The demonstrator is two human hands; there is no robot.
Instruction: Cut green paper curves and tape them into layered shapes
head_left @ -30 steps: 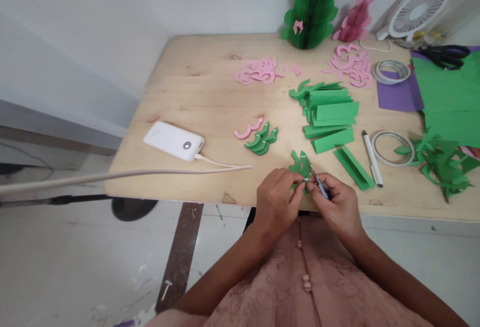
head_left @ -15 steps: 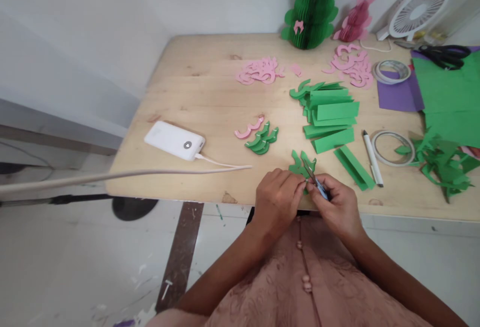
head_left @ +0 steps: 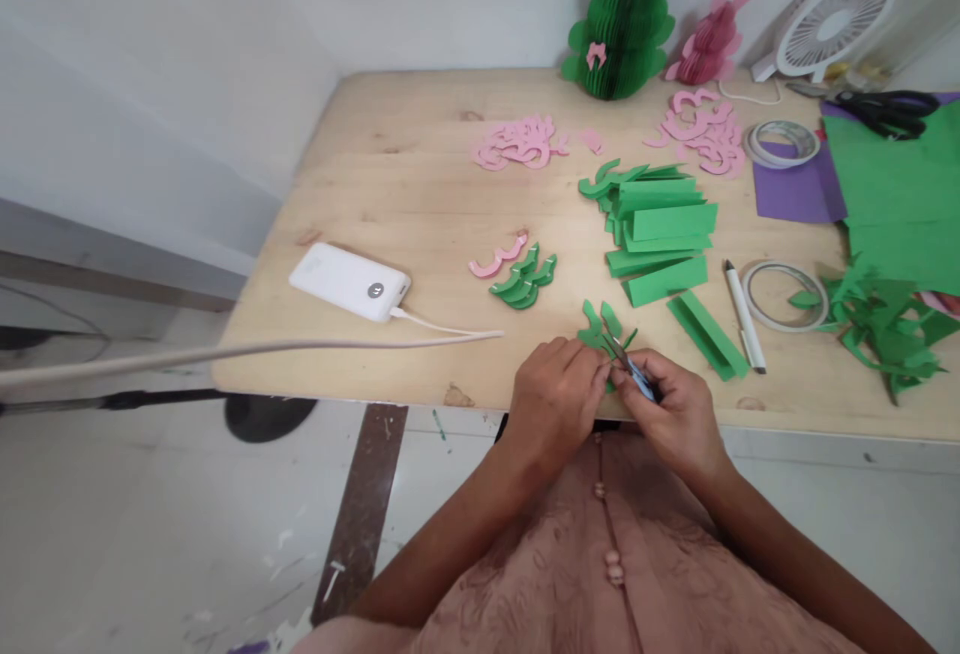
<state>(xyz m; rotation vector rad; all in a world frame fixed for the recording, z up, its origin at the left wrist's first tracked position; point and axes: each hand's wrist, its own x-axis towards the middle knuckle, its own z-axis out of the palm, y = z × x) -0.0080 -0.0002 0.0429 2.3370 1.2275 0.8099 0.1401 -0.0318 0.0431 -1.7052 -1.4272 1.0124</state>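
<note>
At the table's front edge my left hand (head_left: pixel 559 394) pinches a green paper piece (head_left: pixel 592 329), which shows beyond its fingertips. My right hand (head_left: pixel 675 409) is closed on small scissors with a blue handle (head_left: pixel 642 382). The scissors' blades lie against the green paper, close to my left fingertips. Part of the paper is hidden by the fingers. Curved green cut pieces (head_left: pixel 525 279) and a curved pink piece (head_left: pixel 498 256) lie just beyond my left hand. Folded green strips (head_left: pixel 664 224) are beyond my right hand, with one folded strip (head_left: pixel 709 334) nearer to it.
A white power bank (head_left: pixel 349 281) with a cable lies left. At right are a marker (head_left: pixel 745 319), tape rolls (head_left: pixel 784 146), green scraps (head_left: pixel 892 334) and black scissors (head_left: pixel 889 112). Paper rabbits (head_left: pixel 626 29) and a fan (head_left: pixel 836 24) stand at the back.
The scissors' blades have shifted slightly on the green paper, and a thin green sliver now sticks out to their right. Both hands have barely moved.
</note>
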